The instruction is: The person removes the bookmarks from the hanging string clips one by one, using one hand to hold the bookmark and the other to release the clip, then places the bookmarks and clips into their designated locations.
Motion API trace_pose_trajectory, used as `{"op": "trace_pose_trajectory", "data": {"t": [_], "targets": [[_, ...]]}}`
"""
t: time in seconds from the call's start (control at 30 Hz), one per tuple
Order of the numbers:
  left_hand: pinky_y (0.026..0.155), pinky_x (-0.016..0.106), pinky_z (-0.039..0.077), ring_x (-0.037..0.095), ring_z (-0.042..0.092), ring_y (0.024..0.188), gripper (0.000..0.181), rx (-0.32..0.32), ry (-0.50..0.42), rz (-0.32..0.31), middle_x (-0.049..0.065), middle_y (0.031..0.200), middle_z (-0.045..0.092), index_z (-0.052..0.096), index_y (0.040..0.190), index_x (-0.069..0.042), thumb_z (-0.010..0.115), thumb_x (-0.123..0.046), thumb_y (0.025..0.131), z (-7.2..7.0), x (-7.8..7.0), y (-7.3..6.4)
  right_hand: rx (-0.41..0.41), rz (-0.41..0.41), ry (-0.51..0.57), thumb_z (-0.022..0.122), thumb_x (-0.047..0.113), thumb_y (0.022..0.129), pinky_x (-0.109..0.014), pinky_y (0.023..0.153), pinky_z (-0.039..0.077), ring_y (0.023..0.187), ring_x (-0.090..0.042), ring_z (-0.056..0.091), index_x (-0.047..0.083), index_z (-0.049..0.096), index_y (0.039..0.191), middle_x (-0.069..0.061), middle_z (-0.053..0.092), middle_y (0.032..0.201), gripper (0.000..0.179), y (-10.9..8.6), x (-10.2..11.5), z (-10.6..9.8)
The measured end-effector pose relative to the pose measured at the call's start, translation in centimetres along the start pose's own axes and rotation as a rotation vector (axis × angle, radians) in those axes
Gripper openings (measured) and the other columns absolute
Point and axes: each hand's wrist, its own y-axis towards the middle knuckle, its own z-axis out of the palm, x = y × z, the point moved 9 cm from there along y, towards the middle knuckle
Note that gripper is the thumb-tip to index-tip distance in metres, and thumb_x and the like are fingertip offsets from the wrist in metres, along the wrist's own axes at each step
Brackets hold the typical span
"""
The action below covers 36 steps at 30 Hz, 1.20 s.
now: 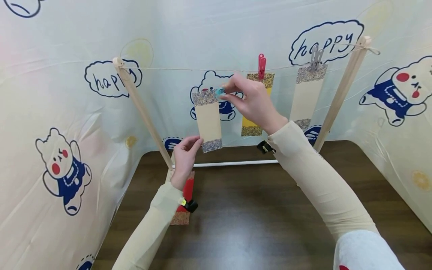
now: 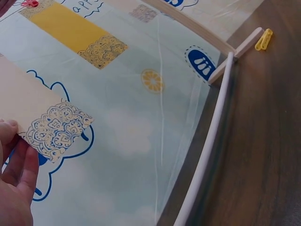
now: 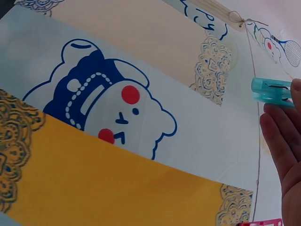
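Note:
In the head view my left hand (image 1: 185, 155) pinches the lower left edge of a cream paper strip (image 1: 208, 122) with lacy patterned ends. The left wrist view shows thumb and fingers on that strip (image 2: 23, 99) near its lower patterned band. My right hand (image 1: 251, 99) pinches a teal clothespin (image 1: 220, 93) near the strip's upper right corner. A gap separates the clothespin (image 3: 272, 91) from the strip (image 3: 141, 37) in the right wrist view, with the string (image 3: 256, 141) close by. A yellow strip (image 1: 251, 125) hangs beside my right hand from a red clothespin (image 1: 261, 66).
Another cream strip (image 1: 306, 97) hangs by a grey clothespin (image 1: 316, 58) at the right. Wooden posts (image 1: 143, 112) hold the string over a white bar (image 1: 236, 163). A red strip (image 1: 181, 218) lies on the dark table (image 1: 256, 221), partly behind my left wrist. A yellow clothespin (image 2: 264, 39) is near the far foot.

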Motion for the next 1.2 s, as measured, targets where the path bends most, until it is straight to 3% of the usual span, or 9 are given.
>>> {"op": "trace_pose_trajectory", "data": {"t": [0.2, 0.47, 0.63, 0.9, 1.2], "targets": [[0.082, 0.022, 0.058, 0.02, 0.069, 0.09, 0.024, 0.002, -0.011, -0.018, 0.0, 0.099, 0.076, 0.076, 0.115, 0.002, 0.077, -0.013, 0.096, -0.2, 0.4, -0.6, 0.017, 0.045, 0.021, 0.079, 0.004, 0.091, -0.036, 0.093, 0.06, 0.101, -0.024, 0.075, -0.001, 0.066, 0.107, -0.012, 0.076, 0.104, 0.021, -1.3, -0.9, 0.2], [0.083, 0.025, 0.06, 0.022, 0.072, 0.086, 0.021, -0.002, -0.009, 0.026, 0.011, 0.101, 0.077, 0.077, 0.111, 0.004, 0.077, -0.01, 0.096, -0.5, 0.4, -1.1, 0.01, 0.072, 0.034, 0.08, 0.002, 0.089, -0.037, 0.093, 0.06, 0.099, -0.023, 0.075, -0.001, 0.066, 0.106, -0.012, 0.075, 0.105, 0.023, -2.9, -1.4, 0.0], [0.082, 0.027, 0.061, 0.035, 0.071, 0.088, 0.02, 0.019, 0.024, 0.043, 0.019, 0.104, 0.076, 0.078, 0.111, 0.002, 0.076, -0.01, 0.096, -0.5, 0.3, -1.4, 0.004, 0.086, 0.043, 0.081, 0.001, 0.089, -0.038, 0.092, 0.06, 0.101, -0.024, 0.075, -0.001, 0.066, 0.108, -0.013, 0.075, 0.106, 0.024, -3.7, -1.6, -0.1], [0.078, 0.025, 0.06, 0.023, 0.071, 0.081, 0.02, 0.024, -0.031, -0.003, 0.005, 0.096, 0.076, 0.075, 0.112, 0.006, 0.075, -0.004, 0.095, -0.3, 0.7, -2.3, 0.01, 0.107, 0.066, 0.081, -0.004, 0.087, -0.036, 0.089, 0.061, 0.1, -0.025, 0.075, -0.003, 0.065, 0.109, -0.015, 0.074, 0.109, 0.027, -5.0, -1.8, -0.2], [0.081, 0.029, 0.062, 0.012, 0.07, 0.079, 0.022, 0.042, -0.036, -0.038, 0.006, 0.099, 0.076, 0.074, 0.114, 0.008, 0.075, -0.004, 0.096, 0.0, 0.9, -3.1, 0.026, 0.11, 0.074, 0.081, -0.006, 0.086, -0.036, 0.088, 0.061, 0.099, -0.025, 0.075, -0.002, 0.065, 0.109, -0.014, 0.074, 0.108, 0.028, -6.5, -1.8, -0.2]]}}
